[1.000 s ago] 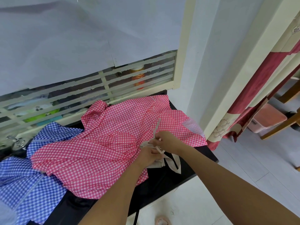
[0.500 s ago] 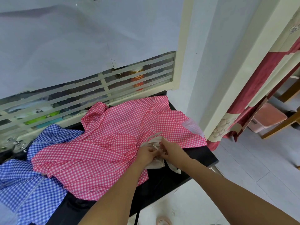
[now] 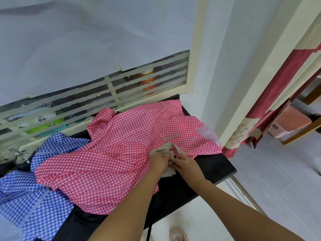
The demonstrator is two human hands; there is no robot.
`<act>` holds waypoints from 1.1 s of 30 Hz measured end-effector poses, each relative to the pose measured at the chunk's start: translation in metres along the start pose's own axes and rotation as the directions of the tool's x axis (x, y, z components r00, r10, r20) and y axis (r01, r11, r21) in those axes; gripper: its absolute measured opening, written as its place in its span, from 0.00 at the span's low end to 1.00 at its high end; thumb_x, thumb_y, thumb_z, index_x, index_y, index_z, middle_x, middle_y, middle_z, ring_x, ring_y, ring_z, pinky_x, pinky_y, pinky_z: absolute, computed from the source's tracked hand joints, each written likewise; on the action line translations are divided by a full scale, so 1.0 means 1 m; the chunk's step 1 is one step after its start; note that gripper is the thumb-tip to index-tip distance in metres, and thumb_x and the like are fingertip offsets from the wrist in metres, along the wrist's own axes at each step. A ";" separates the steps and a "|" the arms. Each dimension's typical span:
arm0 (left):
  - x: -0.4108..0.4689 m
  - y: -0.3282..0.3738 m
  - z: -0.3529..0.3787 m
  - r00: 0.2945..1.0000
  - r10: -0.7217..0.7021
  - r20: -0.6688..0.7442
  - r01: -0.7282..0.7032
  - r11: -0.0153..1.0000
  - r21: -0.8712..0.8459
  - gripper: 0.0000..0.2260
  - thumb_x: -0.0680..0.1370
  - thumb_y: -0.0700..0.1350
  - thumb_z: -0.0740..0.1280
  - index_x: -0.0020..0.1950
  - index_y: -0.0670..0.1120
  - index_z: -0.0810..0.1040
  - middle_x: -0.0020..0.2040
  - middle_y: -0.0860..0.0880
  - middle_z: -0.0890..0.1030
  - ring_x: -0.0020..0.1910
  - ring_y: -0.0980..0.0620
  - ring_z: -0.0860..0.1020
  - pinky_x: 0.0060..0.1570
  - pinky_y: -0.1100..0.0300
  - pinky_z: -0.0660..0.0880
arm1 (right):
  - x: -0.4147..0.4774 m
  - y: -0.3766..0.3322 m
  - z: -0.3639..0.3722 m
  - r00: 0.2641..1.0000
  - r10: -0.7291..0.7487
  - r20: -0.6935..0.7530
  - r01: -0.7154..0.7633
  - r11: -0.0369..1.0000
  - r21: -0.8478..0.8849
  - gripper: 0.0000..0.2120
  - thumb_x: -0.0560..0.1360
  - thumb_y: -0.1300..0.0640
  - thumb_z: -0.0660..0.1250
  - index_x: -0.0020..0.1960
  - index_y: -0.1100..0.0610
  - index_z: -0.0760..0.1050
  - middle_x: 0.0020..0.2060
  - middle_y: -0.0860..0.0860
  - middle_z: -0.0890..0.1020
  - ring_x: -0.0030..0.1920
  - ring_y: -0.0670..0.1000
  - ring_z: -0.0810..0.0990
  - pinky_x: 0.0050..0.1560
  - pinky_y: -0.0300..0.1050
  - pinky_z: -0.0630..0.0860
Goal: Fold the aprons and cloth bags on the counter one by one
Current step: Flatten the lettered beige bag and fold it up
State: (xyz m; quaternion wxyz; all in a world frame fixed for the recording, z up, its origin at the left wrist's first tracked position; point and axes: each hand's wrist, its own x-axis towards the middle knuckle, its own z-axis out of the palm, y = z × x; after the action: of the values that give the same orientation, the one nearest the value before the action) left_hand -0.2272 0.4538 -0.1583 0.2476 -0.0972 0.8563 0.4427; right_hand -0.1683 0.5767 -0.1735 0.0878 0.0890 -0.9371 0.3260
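A small folded cream cloth bag (image 3: 169, 172) lies on the pink checked apron (image 3: 112, 153) near the black counter's (image 3: 218, 164) right end. My left hand (image 3: 159, 161) presses down on the bag's left part. My right hand (image 3: 184, 162) pinches its cream strap (image 3: 173, 145) close to the bundle. A loose strap end points up and to the right over the pink apron. A blue checked apron (image 3: 26, 197) lies crumpled at the left.
A slatted window grille (image 3: 104, 94) runs behind the counter, with jars behind it. The white wall and a door frame (image 3: 243, 84) stand at the right, then a red curtain (image 3: 278, 101). White floor tiles lie below the counter's edge.
My right hand has come down from holding the strap up to the bundle beside my left hand. The strap now lies low on the pink apron.
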 end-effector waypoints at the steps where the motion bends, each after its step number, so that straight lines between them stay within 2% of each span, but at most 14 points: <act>1: 0.001 0.001 0.000 1.000 -0.022 0.005 0.023 1.000 -0.013 0.15 0.79 0.40 0.62 0.31 0.45 0.73 0.34 0.49 0.77 0.33 0.56 0.74 0.32 0.67 0.69 | -0.001 0.001 0.000 1.000 -0.004 0.001 0.004 1.000 -0.004 0.15 0.74 0.51 0.62 0.51 0.57 0.83 0.36 0.51 0.79 0.33 0.50 0.78 0.30 0.46 0.78; 4: 0.002 0.006 -0.002 0.996 -0.083 0.017 0.084 0.996 -0.016 0.12 0.78 0.40 0.63 0.33 0.45 0.72 0.36 0.48 0.78 0.35 0.54 0.74 0.32 0.65 0.68 | -0.001 0.002 0.000 0.999 -0.033 0.012 0.033 0.999 -0.026 0.14 0.74 0.51 0.63 0.51 0.57 0.83 0.36 0.51 0.78 0.32 0.50 0.77 0.28 0.46 0.77; 8: 0.004 0.011 -0.012 0.977 -0.200 0.075 0.210 0.964 -0.163 0.08 0.75 0.38 0.66 0.35 0.43 0.75 0.31 0.47 0.75 0.29 0.52 0.72 0.28 0.62 0.67 | 0.005 -0.004 -0.003 0.996 -0.088 -0.015 0.087 0.996 -0.034 0.16 0.74 0.49 0.61 0.50 0.56 0.83 0.35 0.50 0.78 0.31 0.49 0.77 0.27 0.40 0.75; 10: 0.004 0.012 -0.016 0.968 -0.220 0.117 0.242 0.942 -0.231 0.08 0.76 0.36 0.65 0.36 0.41 0.76 0.29 0.46 0.75 0.25 0.53 0.70 0.25 0.62 0.66 | 0.008 -0.005 -0.002 0.994 -0.106 -0.024 0.105 0.993 -0.056 0.16 0.74 0.49 0.61 0.48 0.55 0.83 0.33 0.50 0.77 0.29 0.48 0.75 0.24 0.40 0.74; 13: -0.001 0.012 -0.023 0.966 -0.220 0.135 0.255 0.899 -0.357 0.06 0.76 0.32 0.65 0.39 0.39 0.77 0.28 0.45 0.76 0.25 0.54 0.72 0.22 0.65 0.68 | 0.013 -0.004 0.000 0.990 -0.138 -0.026 0.135 0.985 -0.109 0.16 0.73 0.49 0.60 0.42 0.55 0.84 0.30 0.49 0.76 0.26 0.47 0.73 0.21 0.39 0.71; 15: -0.004 0.008 -0.026 0.981 -0.169 0.099 0.194 0.912 -0.361 0.05 0.75 0.33 0.67 0.39 0.38 0.79 0.31 0.45 0.78 0.27 0.53 0.74 0.24 0.66 0.71 | 0.013 -0.004 -0.001 0.991 -0.135 -0.011 0.133 0.985 -0.108 0.15 0.73 0.51 0.61 0.38 0.55 0.84 0.30 0.49 0.76 0.26 0.47 0.74 0.22 0.38 0.71; 17: -0.007 0.003 -0.029 0.996 -0.054 0.073 0.070 0.967 -0.245 0.05 0.75 0.35 0.69 0.39 0.37 0.81 0.32 0.47 0.79 0.30 0.54 0.75 0.29 0.67 0.72 | 0.012 -0.002 -0.002 0.998 -0.043 0.036 0.045 0.998 -0.044 0.11 0.74 0.54 0.65 0.41 0.57 0.84 0.34 0.50 0.79 0.31 0.48 0.77 0.30 0.39 0.75; 19: -0.014 -0.003 -0.029 0.991 0.069 0.114 -0.058 0.994 -0.098 0.03 0.74 0.38 0.70 0.43 0.39 0.83 0.34 0.52 0.79 0.34 0.57 0.76 0.32 0.72 0.71 | 0.012 -0.001 -0.004 0.991 0.084 0.100 -0.088 0.995 0.037 0.08 0.76 0.57 0.67 0.49 0.59 0.84 0.41 0.52 0.81 0.39 0.48 0.77 0.40 0.35 0.73; 20: -0.016 -0.006 -0.028 0.984 0.114 0.135 -0.108 0.993 -0.049 0.01 0.74 0.38 0.71 0.44 0.41 0.83 0.35 0.55 0.79 0.37 0.58 0.77 0.34 0.75 0.70 | 0.012 -0.001 -0.005 0.986 0.125 0.110 -0.133 0.988 0.072 0.08 0.76 0.58 0.67 0.51 0.58 0.83 0.43 0.52 0.80 0.40 0.46 0.75 0.41 0.31 0.70; 22: -0.017 -0.013 -0.024 0.976 0.180 0.122 -0.181 0.984 -0.003 0.03 0.73 0.40 0.72 0.42 0.46 0.81 0.37 0.56 0.80 0.39 0.58 0.77 0.35 0.76 0.70 | 0.012 -0.003 -0.005 0.981 0.140 0.131 -0.156 0.981 0.115 0.08 0.77 0.58 0.66 0.53 0.57 0.83 0.43 0.52 0.79 0.40 0.45 0.73 0.39 0.29 0.67; 25: -0.017 -0.019 -0.020 0.980 0.189 0.060 -0.190 0.982 0.010 0.03 0.74 0.42 0.72 0.42 0.44 0.81 0.37 0.54 0.80 0.36 0.60 0.76 0.34 0.75 0.69 | 0.011 -0.003 -0.006 0.977 0.105 0.186 -0.130 0.983 0.127 0.09 0.77 0.57 0.66 0.52 0.56 0.83 0.42 0.52 0.78 0.38 0.41 0.71 0.38 0.28 0.66; 28: -0.018 -0.018 -0.018 0.981 0.186 0.057 -0.187 0.982 0.025 0.03 0.74 0.42 0.71 0.40 0.45 0.80 0.37 0.53 0.79 0.35 0.61 0.75 0.32 0.76 0.69 | 0.011 -0.002 -0.011 0.971 0.134 0.199 -0.161 0.978 0.131 0.08 0.77 0.57 0.67 0.52 0.55 0.84 0.42 0.51 0.79 0.38 0.38 0.70 0.39 0.28 0.67; 31: -0.019 -0.017 -0.019 0.976 0.212 0.053 -0.214 0.975 0.051 0.05 0.74 0.43 0.72 0.39 0.49 0.78 0.38 0.54 0.79 0.36 0.61 0.75 0.33 0.76 0.69 | 0.014 -0.007 -0.014 0.933 0.284 0.221 -0.332 0.917 0.220 0.06 0.75 0.57 0.69 0.48 0.55 0.84 0.40 0.49 0.79 0.38 0.41 0.72 0.39 0.29 0.69; 33: -0.019 -0.018 -0.018 0.973 0.227 0.030 -0.228 0.972 0.062 0.04 0.75 0.42 0.71 0.41 0.48 0.78 0.39 0.55 0.79 0.38 0.61 0.75 0.34 0.75 0.70 | 0.019 -0.010 -0.017 0.847 0.365 0.387 -0.500 0.794 0.345 0.05 0.75 0.58 0.69 0.43 0.57 0.82 0.37 0.48 0.78 0.36 0.42 0.73 0.36 0.29 0.69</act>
State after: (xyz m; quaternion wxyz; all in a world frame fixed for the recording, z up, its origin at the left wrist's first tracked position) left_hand -0.2097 0.4277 -0.1529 0.2082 0.0147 0.8728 0.4413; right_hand -0.1823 0.5771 -0.1503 -0.1556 -0.0647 -0.8375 0.5198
